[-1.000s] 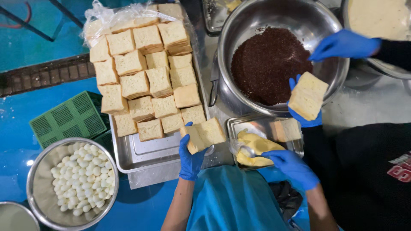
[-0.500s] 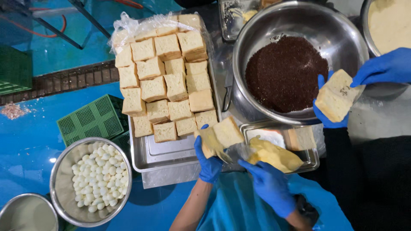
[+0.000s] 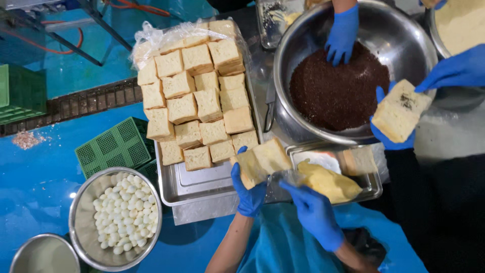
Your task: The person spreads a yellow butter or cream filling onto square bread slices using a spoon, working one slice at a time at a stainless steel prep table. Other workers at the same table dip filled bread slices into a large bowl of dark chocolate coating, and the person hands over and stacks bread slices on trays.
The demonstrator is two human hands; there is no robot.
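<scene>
The left hand [image 3: 248, 189] grips a bread slice [image 3: 262, 161] tilted just above the small steel tray [image 3: 374, 186]. The right hand [image 3: 314, 211], fingers curled narrow, touches the yellow butter block [image 3: 328, 183] lying in that tray; whether it pinches a tool I cannot tell. The slice looks soft: a hard press could tear it, or greasy gloves might let it slip onto the tray. Beyond the tray, other people's gloved hands crowd the big bowl of dark sprinkles [image 3: 337, 93], so elbows could bump.
</scene>
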